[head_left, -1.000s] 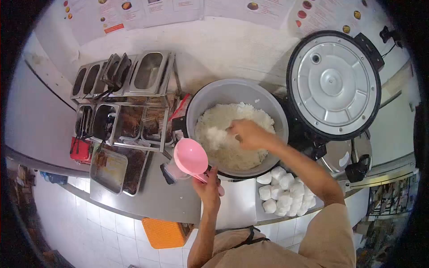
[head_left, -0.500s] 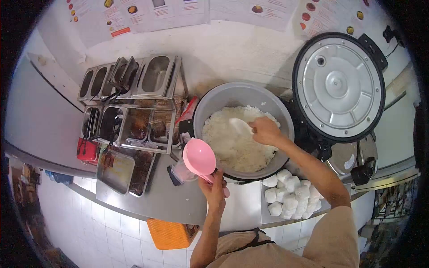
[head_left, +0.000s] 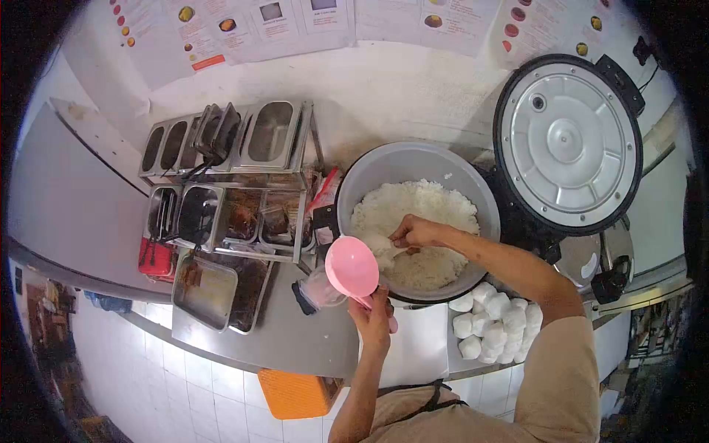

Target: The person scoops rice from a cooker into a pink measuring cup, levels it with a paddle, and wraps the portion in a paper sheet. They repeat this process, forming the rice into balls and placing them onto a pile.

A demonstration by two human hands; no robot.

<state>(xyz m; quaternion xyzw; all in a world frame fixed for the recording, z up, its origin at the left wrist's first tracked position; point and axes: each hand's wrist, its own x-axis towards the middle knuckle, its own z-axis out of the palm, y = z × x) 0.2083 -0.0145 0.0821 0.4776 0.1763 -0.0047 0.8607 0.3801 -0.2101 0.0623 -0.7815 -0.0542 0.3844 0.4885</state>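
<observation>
Vs ½ s ago, R hand (head_left: 417,232) has moved L & nearer the person inside the pot (head_left: 406,159), now approx mid-pot over the rice (head_left: 428,196). Paddle (head_left: 382,246) went w/ it: blade now toward the L front of the rice & hard to tell apart from it; prev. it stood out clearly near the middle. Cam view shifted too: scene sits lower & further R, w/ more of the wall sheets (head_left: 295,26) showing.
</observation>
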